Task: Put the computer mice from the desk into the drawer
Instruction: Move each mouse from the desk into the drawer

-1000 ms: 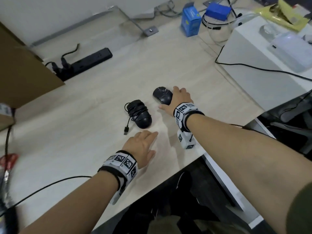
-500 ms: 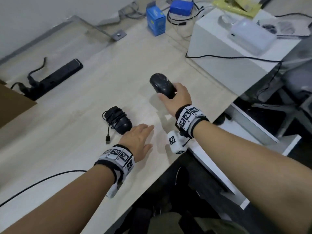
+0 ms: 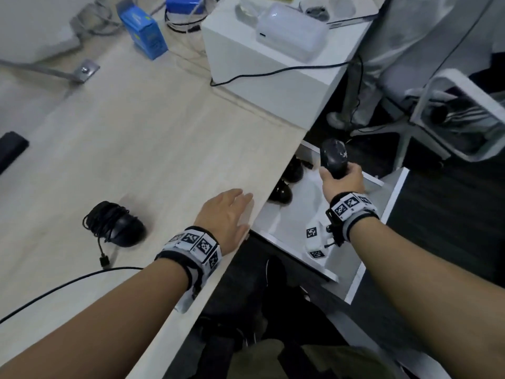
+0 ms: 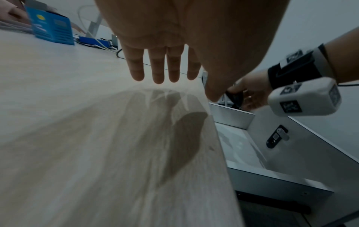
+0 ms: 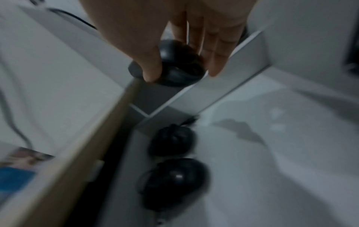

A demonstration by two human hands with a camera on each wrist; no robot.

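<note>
My right hand [image 3: 341, 179] grips a black wireless mouse [image 3: 334, 157] in the air above the open white drawer [image 3: 393, 203]. In the right wrist view the thumb and fingers [image 5: 215, 61] pinch that mouse [image 5: 174, 67]. Two black mice [image 3: 281, 192] [image 5: 170, 142] lie in the drawer beside the desk edge, partly hidden under it. A black wired mouse [image 3: 120, 225] with its cable wrapped round it lies on the wooden desk [image 3: 142, 138]. My left hand [image 3: 226, 212] rests flat near the desk's right edge, fingers [image 4: 155, 67] straight and holding nothing.
A white cabinet [image 3: 262, 67] with a white device and a black cable stands at the desk's far right. A blue box [image 3: 144, 31] sits at the back. A black cable [image 3: 62, 285] runs over the near left of the desk. A white chair frame [image 3: 448, 110] stands beyond the drawer.
My right hand lifted the wireless mouse off the desk and carried it right, out over the open drawer. The left hand and wired mouse stayed put on the desk.
</note>
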